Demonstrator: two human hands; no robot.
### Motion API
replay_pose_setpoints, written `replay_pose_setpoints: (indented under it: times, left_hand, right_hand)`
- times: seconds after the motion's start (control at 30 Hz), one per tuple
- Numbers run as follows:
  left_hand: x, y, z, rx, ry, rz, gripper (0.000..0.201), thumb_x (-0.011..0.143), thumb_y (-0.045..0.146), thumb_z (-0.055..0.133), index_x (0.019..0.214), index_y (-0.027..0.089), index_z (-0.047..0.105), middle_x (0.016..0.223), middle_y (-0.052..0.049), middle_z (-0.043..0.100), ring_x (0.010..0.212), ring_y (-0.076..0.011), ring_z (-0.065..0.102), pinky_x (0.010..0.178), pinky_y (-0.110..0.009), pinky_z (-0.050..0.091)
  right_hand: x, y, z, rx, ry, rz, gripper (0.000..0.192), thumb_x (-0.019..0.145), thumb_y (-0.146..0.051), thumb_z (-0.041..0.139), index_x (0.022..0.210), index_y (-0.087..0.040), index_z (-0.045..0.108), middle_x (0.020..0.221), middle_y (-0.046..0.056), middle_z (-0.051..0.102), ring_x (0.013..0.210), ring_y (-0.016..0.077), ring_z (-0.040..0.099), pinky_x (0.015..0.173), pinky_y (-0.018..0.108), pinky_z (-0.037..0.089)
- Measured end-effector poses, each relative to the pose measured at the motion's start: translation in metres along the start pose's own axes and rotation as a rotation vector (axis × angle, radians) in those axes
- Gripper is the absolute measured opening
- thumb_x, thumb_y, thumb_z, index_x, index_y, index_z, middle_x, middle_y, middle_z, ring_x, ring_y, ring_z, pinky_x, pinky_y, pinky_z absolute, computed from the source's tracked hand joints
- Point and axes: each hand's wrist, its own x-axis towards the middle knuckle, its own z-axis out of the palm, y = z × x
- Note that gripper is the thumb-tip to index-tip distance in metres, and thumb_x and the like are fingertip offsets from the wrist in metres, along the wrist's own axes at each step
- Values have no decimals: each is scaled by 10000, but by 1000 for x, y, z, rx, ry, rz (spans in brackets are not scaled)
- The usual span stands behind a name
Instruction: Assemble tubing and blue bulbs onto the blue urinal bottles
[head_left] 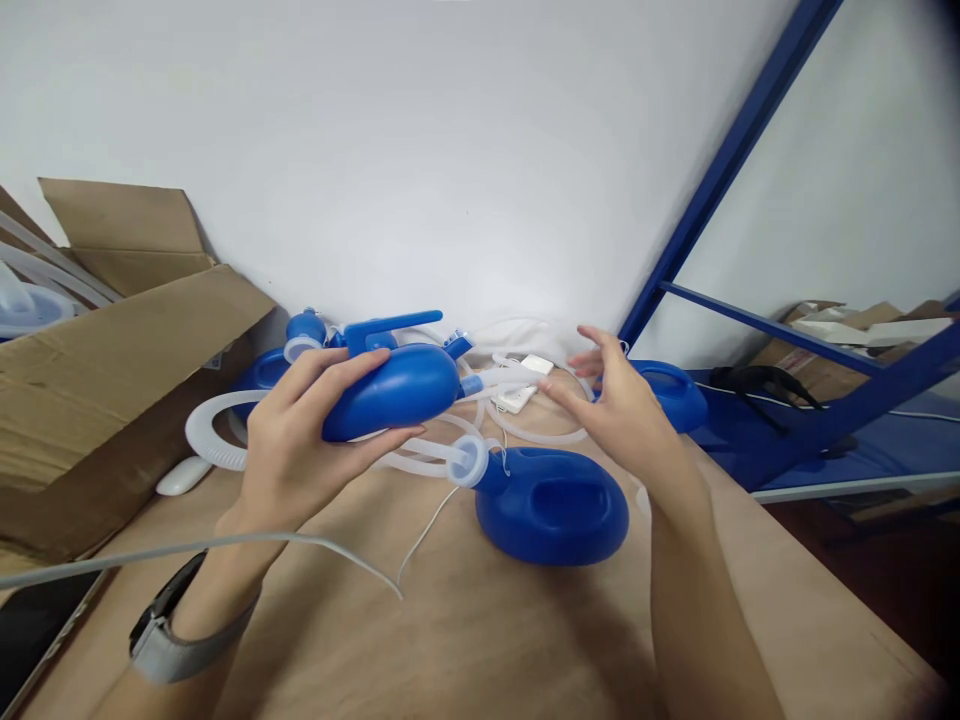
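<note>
My left hand [315,425] is wrapped round a blue plastic urinal bottle [401,390] held above the table. A blue bar-shaped part [394,322] sticks up behind the bottle, and a translucent tube [506,376] runs from its right end. Near that tube my right hand [611,395] is open, with fingers apart and the thumb close to it; whether they touch I cannot tell. Below, a second blue urinal bottle [555,545] lies on the table, its white cap [466,460] facing left. Another blue bottle [675,397] is partly hidden behind my right wrist.
An open cardboard box [127,400] with tubing inside stands at left. A corrugated hose [206,430], a white computer mouse [184,476] and a white power strip [525,385] lie on the wooden table [420,650]. A thin cable [300,537] crosses my left wrist. A blue metal rack [720,150] rises at right.
</note>
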Motion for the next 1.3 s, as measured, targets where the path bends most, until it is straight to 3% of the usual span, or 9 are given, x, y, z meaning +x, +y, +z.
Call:
replay_pose_setpoints:
  times: [0.07,0.17,0.3,0.47,0.63,0.8,1.0,1.17,1.3]
  left_hand:
    - [2,0,-1,-11,9,-16,543,820,485,843,1303,331,651,1186,-69,681,1071,-314,701,940,-448,598]
    - [4,3,-1,-21,-4,-31,547,825,487,838,1307,328,636,1191,-67,688,1085,-315,698,965,-463,588]
    - [4,9,-1,-23,-41,-58,544,819,500,835,1293,329,629,1192,-48,696,1102,-307,693,985,-459,586]
    - [3,9,0,-51,-72,-79,533,822,499,826,1292,337,634,1235,-48,686,1136,-305,681,980,-434,584]
    - [4,3,-3,-51,-88,-83,549,814,505,835,1295,323,643,1202,-50,695,1115,-312,680,966,-431,574]
    - [4,3,-4,-46,-69,-57,558,810,513,841,1292,312,644,1166,-57,702,1090,-309,686,952,-433,577]
    - [4,8,-2,-40,-99,-66,579,794,508,855,1299,322,640,1192,-64,696,1115,-328,696,933,-431,594]
    - [2,10,-1,-33,-64,-40,580,792,546,844,1292,327,647,1189,-69,698,1091,-333,706,915,-450,608]
    - [3,11,0,-43,-8,-20,573,791,568,840,1275,326,653,1171,-67,713,1071,-324,707,899,-447,609]
  right_hand:
    - [10,24,2,175,-192,192,675,959,-664,562,1466,-220,518,1065,114,775,1000,311,738,853,418,576]
    - [21,42,13,515,-429,437,672,1051,-658,311,1501,-189,481,1063,132,804,988,270,772,833,368,600]
    - [24,41,31,692,-490,544,671,1067,-650,268,1507,-186,470,1173,156,787,1020,237,777,836,331,611]
    - [22,37,41,829,-473,458,531,1056,-600,410,1377,-211,575,1203,174,775,1068,270,771,851,372,627]
    - [20,30,28,932,-453,359,450,1065,-540,411,1329,-237,615,1198,146,781,1095,274,765,876,394,622]
    - [13,11,16,1004,-579,264,469,1056,-516,447,1413,-242,580,1259,138,759,1125,291,750,904,435,615]
    - [-1,-18,17,1059,-747,147,496,1058,-479,500,1517,-292,505,1232,98,768,1207,285,710,946,457,614]
    - [-11,-37,25,948,-689,2,454,1065,-403,511,1511,-323,531,1398,57,681,1225,238,693,979,410,609]
    - [-13,-42,36,931,-619,-96,492,1053,-386,547,1535,-297,509,1261,59,743,1083,214,739,940,392,621]
